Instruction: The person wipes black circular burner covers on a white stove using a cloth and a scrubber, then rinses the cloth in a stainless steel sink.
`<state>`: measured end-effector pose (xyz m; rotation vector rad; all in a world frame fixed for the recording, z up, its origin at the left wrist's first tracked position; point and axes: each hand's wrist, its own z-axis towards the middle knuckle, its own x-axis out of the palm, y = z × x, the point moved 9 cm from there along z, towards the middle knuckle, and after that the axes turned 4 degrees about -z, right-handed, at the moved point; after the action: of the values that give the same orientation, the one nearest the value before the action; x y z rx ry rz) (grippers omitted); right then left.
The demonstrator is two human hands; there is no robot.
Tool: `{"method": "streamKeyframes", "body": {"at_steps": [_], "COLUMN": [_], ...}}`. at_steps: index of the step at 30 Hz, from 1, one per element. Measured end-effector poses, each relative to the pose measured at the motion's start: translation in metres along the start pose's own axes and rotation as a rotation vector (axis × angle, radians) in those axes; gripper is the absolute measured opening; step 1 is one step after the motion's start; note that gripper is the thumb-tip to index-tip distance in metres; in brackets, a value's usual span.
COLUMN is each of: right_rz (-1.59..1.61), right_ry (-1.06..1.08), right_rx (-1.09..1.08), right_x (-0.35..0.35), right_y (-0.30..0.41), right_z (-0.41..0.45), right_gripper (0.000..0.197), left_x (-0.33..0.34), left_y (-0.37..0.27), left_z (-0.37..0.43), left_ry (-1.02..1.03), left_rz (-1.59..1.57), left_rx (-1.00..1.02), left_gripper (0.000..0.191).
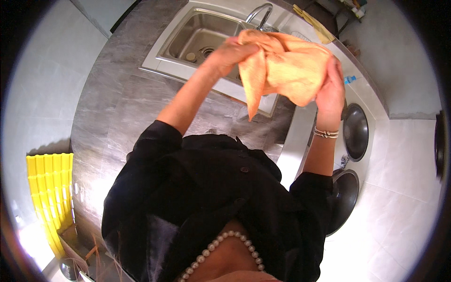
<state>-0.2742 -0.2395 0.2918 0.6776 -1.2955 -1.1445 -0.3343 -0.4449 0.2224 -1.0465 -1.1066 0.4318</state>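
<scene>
An orange cloth [292,70] is held up between both hands, partly bunched, with one pointed corner hanging down on its left. My left hand [234,53] grips the bunched left end, slightly blurred. At the opposite end, my right hand [331,84] has hold of the cloth's right edge. Below and behind the cloth lies a stainless steel double sink [197,31], whose right part the cloth mostly hides. A chrome faucet [260,16] rises at the sink's back edge, just beyond the cloth.
Yellow rubber gloves [315,26] drape over the back ledge. A blue-capped item [350,79] lies right of my right hand. Dark pans [356,132] stand along the right counter, one larger pan [343,201] nearer me. A yellow corrugated panel [53,197] stands at far left.
</scene>
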Motion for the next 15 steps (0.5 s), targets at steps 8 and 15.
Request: {"method": "streamKeyframes", "body": {"at_steps": [8, 15], "right_rz": [-0.026, -0.17], "right_ry": [0.019, 0.088], "right_rx": [-0.078, -0.152], "right_x": [-0.004, -0.021], "right_y": [0.038, 0.043], "right_z": [0.01, 0.01], "right_gripper": [0.034, 0.034], "left_x": [-0.06, -0.057], "left_y": [-0.057, -0.081], "left_z": [0.001, 0.02], "left_ry": [-0.037, -0.164], "left_rz": [0.069, 0.533], "left_rx": [0.055, 0.002], "left_gripper": [0.019, 0.03]}}
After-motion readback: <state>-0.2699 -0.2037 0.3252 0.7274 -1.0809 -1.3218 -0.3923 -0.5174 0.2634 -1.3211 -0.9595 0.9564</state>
